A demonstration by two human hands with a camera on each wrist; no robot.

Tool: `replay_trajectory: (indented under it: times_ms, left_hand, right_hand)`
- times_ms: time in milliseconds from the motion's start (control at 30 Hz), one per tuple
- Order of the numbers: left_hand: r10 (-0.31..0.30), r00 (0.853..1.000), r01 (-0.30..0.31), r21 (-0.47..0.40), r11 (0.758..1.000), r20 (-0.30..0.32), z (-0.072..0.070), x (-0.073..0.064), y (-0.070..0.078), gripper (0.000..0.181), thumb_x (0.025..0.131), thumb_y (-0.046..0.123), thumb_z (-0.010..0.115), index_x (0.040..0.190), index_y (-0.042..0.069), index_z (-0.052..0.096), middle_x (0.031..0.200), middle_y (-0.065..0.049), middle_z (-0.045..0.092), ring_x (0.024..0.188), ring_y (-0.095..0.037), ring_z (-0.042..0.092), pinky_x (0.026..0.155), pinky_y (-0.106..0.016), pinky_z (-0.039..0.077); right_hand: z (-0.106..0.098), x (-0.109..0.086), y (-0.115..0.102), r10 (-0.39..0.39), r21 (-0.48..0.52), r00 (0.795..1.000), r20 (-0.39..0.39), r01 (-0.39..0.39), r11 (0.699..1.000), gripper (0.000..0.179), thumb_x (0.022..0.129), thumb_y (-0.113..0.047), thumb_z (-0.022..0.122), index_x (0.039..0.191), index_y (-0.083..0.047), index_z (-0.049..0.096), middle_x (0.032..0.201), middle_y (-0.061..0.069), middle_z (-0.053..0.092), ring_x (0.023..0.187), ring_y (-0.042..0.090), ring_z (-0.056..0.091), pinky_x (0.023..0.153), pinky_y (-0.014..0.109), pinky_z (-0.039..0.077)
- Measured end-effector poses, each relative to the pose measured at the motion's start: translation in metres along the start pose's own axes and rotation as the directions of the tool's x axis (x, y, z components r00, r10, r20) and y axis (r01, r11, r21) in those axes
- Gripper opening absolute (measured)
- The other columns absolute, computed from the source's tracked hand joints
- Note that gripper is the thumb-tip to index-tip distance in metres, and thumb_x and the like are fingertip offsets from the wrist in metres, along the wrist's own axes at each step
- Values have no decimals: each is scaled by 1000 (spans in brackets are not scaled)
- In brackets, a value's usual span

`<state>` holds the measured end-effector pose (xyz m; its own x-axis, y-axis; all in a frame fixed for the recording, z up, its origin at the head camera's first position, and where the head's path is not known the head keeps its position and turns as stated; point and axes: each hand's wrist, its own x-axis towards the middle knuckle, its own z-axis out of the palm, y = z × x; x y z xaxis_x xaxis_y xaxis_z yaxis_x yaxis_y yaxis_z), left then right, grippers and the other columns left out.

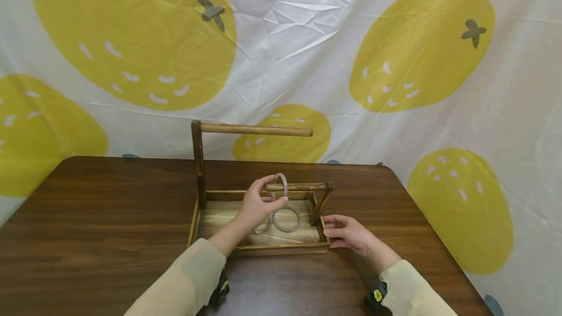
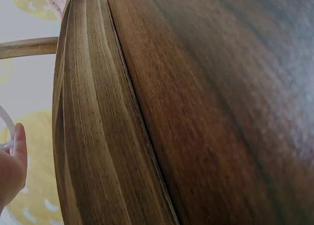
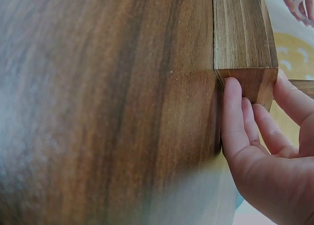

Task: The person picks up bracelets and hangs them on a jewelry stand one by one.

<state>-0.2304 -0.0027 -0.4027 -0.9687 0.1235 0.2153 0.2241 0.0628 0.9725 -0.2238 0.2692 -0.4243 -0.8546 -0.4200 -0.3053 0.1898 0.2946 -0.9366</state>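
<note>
Over a wooden tray stand (image 1: 291,248) with two rods, my left hand (image 1: 256,204) pinches a translucent bangle (image 1: 282,178) between thumb and fingers. The bangle stands upright at the lower rod (image 1: 307,187), whose free end shows just left of it. A further ring edge shows behind my hand, mostly hidden. Two more bangles lie in the tray, one on the right (image 1: 287,220) and one partly covered by the left hand (image 1: 262,228). My right hand (image 1: 351,235) holds the tray's right end, thumb at the rim and fingers against the outer face (image 3: 248,87).
The taller post (image 1: 198,165) at the tray's left carries a bare upper rod (image 1: 256,129) above the left hand. The tray stands on a dark brown table (image 1: 110,218). Behind it hangs a white cloth (image 1: 307,77) printed with yellow fruit.
</note>
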Motion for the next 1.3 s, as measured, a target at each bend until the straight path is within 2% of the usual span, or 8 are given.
replay_trajectory:
  times_ms: [200,400,633,967,1200,1300]
  left_hand:
    - [7,1000,-7,-14,1000,-1,2,1,-1,58,82,15,71,133,1,47,133,-19,45,116,-39,47,89,-37,52]
    - [13,1000,-13,-27,1000,1,5,3,-2,58,82,14,71,133,1,46,134,-22,44,108,-43,53,89,-39,52]
    - [-19,1000,20,-46,999,11,10,3,0,60,82,15,71,134,4,45,135,-18,43,97,-35,62,82,-34,55]
    - [-62,997,64,-71,995,37,13,4,0,62,82,20,71,136,7,44,139,-16,39,99,-32,60,82,-35,54]
    - [-106,993,113,-139,984,58,17,5,-2,60,82,18,71,135,10,43,142,-14,36,104,-33,59,81,-34,54]
    - [-80,995,89,-168,982,59,20,7,-5,60,82,14,70,135,6,42,142,-16,39,108,-37,57,85,-33,53]
  right_hand:
    - [0,0,-1,3,-9,1000,-2,-3,1000,60,92,-8,56,139,15,26,120,19,51,86,10,59,76,32,55]
    - [0,0,-1,3,-7,1000,-5,-3,1000,60,92,-8,56,139,15,26,120,19,51,86,10,59,76,32,55]
    - [0,0,0,0,0,1000,0,0,1000,61,92,-8,57,138,16,26,117,16,52,85,9,59,75,32,55]
    - [0,0,1,-6,13,1000,4,6,1000,61,92,-8,57,138,16,26,117,16,52,86,9,60,76,31,55]
    - [-1,0,1,-4,10,1000,1,4,1000,62,92,-9,58,138,16,26,117,15,53,87,9,60,76,31,55]
    - [-1,0,1,-3,8,1000,0,3,1000,61,91,-10,58,138,16,27,116,15,53,87,9,60,76,31,55]
